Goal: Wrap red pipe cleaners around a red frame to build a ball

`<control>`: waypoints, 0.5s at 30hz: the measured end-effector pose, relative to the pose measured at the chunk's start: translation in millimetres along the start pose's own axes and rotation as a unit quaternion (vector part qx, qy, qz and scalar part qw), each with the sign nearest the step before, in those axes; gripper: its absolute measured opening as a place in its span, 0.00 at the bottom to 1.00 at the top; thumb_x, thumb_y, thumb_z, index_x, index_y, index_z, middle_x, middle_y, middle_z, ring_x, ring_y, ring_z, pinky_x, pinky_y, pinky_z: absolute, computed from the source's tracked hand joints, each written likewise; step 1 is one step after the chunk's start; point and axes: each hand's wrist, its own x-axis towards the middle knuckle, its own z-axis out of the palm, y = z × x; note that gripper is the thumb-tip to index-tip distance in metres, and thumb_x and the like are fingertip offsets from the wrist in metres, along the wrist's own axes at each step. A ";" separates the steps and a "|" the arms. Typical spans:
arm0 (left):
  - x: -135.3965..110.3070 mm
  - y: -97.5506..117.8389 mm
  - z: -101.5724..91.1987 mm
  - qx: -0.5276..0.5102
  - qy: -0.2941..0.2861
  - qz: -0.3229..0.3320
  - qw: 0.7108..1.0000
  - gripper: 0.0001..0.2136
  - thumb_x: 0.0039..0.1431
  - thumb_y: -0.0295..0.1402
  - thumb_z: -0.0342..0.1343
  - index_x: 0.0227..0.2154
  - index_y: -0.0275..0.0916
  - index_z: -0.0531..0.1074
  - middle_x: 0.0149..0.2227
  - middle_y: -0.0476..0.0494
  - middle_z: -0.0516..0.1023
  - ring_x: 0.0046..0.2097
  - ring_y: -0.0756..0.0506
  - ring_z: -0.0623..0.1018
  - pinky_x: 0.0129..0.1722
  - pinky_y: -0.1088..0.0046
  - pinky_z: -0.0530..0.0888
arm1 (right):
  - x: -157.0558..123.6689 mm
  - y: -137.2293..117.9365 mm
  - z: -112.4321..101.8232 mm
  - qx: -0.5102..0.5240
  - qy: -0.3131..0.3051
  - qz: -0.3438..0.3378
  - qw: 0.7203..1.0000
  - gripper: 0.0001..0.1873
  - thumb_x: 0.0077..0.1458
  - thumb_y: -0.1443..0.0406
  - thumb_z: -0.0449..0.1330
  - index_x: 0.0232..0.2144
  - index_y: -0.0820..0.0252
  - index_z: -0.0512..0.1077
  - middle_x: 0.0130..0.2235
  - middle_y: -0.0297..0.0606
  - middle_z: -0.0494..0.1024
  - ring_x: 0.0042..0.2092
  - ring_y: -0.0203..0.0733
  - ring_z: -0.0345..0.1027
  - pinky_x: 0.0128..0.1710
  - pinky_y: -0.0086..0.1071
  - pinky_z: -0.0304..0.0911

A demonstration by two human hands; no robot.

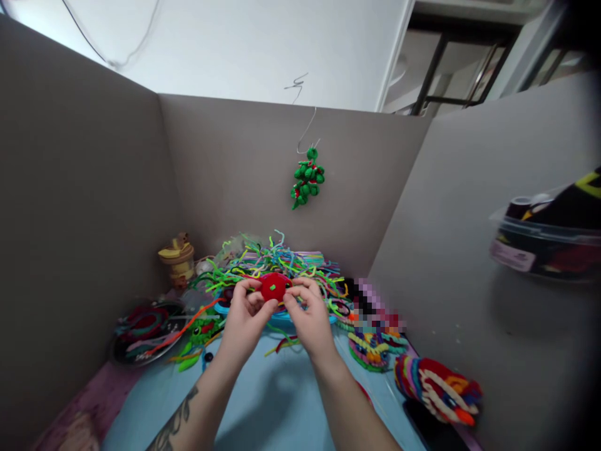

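The left hand [245,316] and the right hand [310,316] gripped together the red disc [268,292], one from each side, above the blue table [162,401] and in front of the heap of fuzzy stems [277,255], while a green ornament [308,178] hung before the grey wall [235,163].

Up in the air, I've got the red piece [277,280], pinched at its two sides between the left hand [248,313] and the right hand [307,314]. It shows over the blue tray [284,317] or just on the near side of it; from out here, I can't tell which. Rounded outline, bright red all across, broad face turned toward me! Near the middle sits a small green patch [273,287], and there, a dark round spot [288,285] by the edge, close to the right fingertips.
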 end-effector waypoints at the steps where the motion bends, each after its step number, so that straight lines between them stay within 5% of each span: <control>1: 0.1 -1.0 -0.3 0.000 -0.006 0.003 1.000 0.21 0.45 0.33 0.64 0.39 0.42 0.57 0.28 0.52 0.78 0.32 0.49 0.78 0.36 0.73 0.73 | -0.1 0.7 0.3 0.009 0.000 0.014 1.000 0.06 0.51 0.63 0.59 0.26 0.57 0.74 0.49 0.42 0.67 0.53 0.46 0.61 0.54 0.40 0.54; 5: 0.7 -5.0 -3.9 0.013 -0.047 0.016 0.999 0.19 0.48 0.32 0.61 0.39 0.42 0.57 0.29 0.53 0.77 0.31 0.50 0.77 0.35 0.74 0.71 | 0.2 2.7 2.2 0.111 -0.023 0.082 0.990 0.06 0.49 0.64 0.59 0.22 0.58 0.72 0.58 0.43 0.62 0.61 0.49 0.53 0.58 0.43 0.49; 9: 0.5 -6.7 -6.6 0.032 -0.075 0.035 0.996 0.17 0.51 0.30 0.59 0.39 0.42 0.57 0.27 0.54 0.75 0.30 0.51 0.76 0.34 0.75 0.70 | 0.8 2.2 4.9 0.222 -0.058 0.110 0.967 0.08 0.47 0.65 0.58 0.19 0.59 0.70 0.54 0.46 0.68 0.61 0.51 0.52 0.55 0.44 0.54; 15: 0.1 -6.3 -6.9 0.082 -0.052 0.072 0.993 0.19 0.47 0.28 0.61 0.41 0.41 0.60 0.37 0.46 0.76 0.36 0.48 0.77 0.37 0.72 0.72 | 0.6 1.6 5.4 0.215 -0.045 0.109 0.970 0.08 0.48 0.61 0.60 0.22 0.59 0.71 0.53 0.47 0.67 0.60 0.49 0.56 0.56 0.42 0.53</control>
